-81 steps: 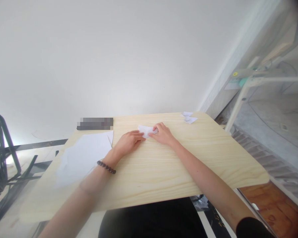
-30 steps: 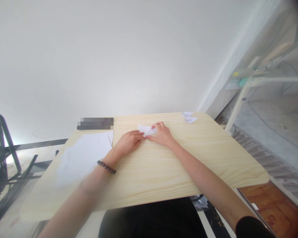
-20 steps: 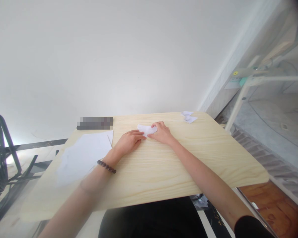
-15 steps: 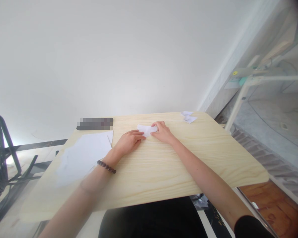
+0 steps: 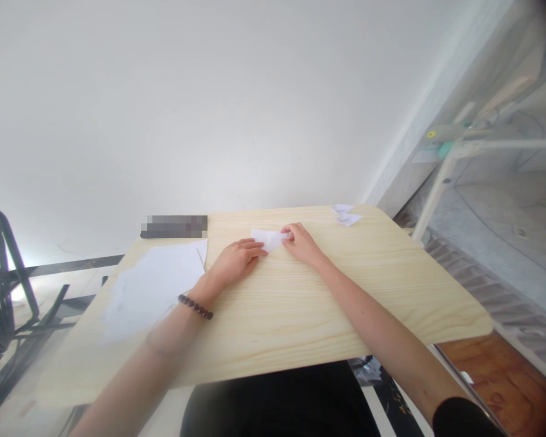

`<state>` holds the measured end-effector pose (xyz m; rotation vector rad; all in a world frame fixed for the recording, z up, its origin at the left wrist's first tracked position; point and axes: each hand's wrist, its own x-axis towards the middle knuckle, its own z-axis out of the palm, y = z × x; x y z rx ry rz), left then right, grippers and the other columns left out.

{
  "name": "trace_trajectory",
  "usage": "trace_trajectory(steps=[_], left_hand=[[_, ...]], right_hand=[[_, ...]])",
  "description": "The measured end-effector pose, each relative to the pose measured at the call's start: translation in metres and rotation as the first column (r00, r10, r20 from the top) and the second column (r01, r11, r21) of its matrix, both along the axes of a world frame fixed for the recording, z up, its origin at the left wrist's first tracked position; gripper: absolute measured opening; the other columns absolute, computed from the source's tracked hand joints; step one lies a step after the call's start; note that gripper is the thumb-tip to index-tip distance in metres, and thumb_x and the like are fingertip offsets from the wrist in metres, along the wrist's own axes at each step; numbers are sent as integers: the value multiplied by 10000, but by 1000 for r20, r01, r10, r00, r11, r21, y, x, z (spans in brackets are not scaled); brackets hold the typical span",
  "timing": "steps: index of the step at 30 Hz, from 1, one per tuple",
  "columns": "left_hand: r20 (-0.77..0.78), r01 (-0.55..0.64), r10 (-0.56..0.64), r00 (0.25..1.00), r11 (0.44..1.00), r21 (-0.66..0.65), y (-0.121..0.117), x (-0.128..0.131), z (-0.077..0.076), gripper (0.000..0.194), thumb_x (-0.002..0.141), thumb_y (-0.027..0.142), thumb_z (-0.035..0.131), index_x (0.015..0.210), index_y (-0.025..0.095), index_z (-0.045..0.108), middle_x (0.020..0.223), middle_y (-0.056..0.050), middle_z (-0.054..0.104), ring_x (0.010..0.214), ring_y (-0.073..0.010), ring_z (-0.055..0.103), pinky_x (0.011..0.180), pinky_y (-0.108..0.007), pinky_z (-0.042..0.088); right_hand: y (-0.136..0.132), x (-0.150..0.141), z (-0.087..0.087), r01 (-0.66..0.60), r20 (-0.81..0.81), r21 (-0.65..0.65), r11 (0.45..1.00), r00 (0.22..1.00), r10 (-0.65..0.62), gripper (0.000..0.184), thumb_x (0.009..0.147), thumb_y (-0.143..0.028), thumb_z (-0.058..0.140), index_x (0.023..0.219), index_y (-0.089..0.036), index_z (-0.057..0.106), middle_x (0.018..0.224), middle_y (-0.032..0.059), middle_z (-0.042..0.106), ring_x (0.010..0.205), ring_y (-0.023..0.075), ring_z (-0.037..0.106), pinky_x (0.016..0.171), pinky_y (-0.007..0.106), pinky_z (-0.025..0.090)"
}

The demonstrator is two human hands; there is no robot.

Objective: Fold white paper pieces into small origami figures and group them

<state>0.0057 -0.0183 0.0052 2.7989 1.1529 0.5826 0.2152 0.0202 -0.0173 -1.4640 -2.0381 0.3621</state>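
Near the far middle of the table, a small folded piece of white paper (image 5: 272, 238) lies between my two hands. My left hand (image 5: 240, 257) has its fingertips and thumb at the paper's near left edge and holds it against the tabletop. At the right end of the paper, my right hand (image 5: 301, 243) pinches the edge between thumb and fingers. The fingers partly cover both ends, so the exact folds there are hidden.
White paper sheets (image 5: 159, 279) lie stacked on the table (image 5: 264, 328) at left, partly under my left forearm. Behind them sits a dark, pixelated item (image 5: 173, 227). Folded paper pieces (image 5: 347, 217) rest at the far right, near the wall (image 5: 255, 109).
My right hand has slid slightly to the right along the paper, uncovering a little more of it. My left hand has stayed in place.
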Motion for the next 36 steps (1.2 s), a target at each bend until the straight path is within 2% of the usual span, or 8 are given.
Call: trace_trajectory(steps=[4,9,13,16,19,24,28,36], left_hand=[[7,11,-11,1000,1000,6,-2,1,1,300,814,165,377,1020,227,586,1112,-39,563,1093,-193,445,947,-374,352],[61,43,-42,997,999,-11,-4,3,5,314,808,127,360,1041,211,554,1086,-54,553,1075,-191,438,936,-367,355],[72,47,-44,996,998,-32,-5,3,6,278,814,140,358,1005,197,552,1038,-65,548,1026,-191,457,904,-356,373],[86,44,-40,995,998,-47,-5,3,6,242,819,165,369,970,191,557,1004,-69,545,997,-191,464,889,-355,378],[105,24,-18,994,999,-49,-5,4,5,229,832,200,370,971,186,551,1013,-73,535,990,-190,465,889,-359,375],[122,-12,15,992,999,-31,-4,3,0,247,845,251,376,1016,197,545,1088,-81,509,1047,-198,440,924,-377,350],[114,4,-2,993,1000,-13,-2,1,-2,257,849,244,371,1010,210,568,1134,-75,503,1094,-200,420,957,-385,320],[54,5,-5,999,1000,-12,-2,0,2,282,850,243,365,1052,231,561,1083,-62,540,1022,-194,463,899,-371,361]], right_hand=[[-10,-9,2,10,150,67,998,989,-20,368,695,-422,541,995,-210,520,1017,58,485,956,200,471,843,349,343],[-15,-11,6,-14,220,67,998,975,-1,504,687,-511,529,1101,-228,482,1091,76,456,1007,214,444,861,362,323],[-16,-9,9,-76,245,52,996,968,62,514,708,-512,510,1143,-243,457,1123,76,447,1040,217,426,870,365,319],[-17,-8,10,-165,240,44,985,959,150,440,752,-479,475,1129,-252,475,1118,61,449,1043,190,432,883,337,318],[-16,-7,8,-203,222,49,978,957,187,396,774,-445,463,1116,-248,491,1109,56,454,1035,176,443,881,321,325],[-14,-8,6,-200,196,74,977,964,183,391,760,-438,485,1093,-233,508,1078,48,479,1017,176,451,870,312,336],[-15,-9,5,-177,197,89,980,968,157,386,762,-430,481,1086,-222,512,1072,50,479,999,176,458,866,313,339],[-13,-11,3,-132,194,93,987,975,112,366,759,-405,493,1068,-210,521,1056,58,478,971,174,472,864,316,344]])
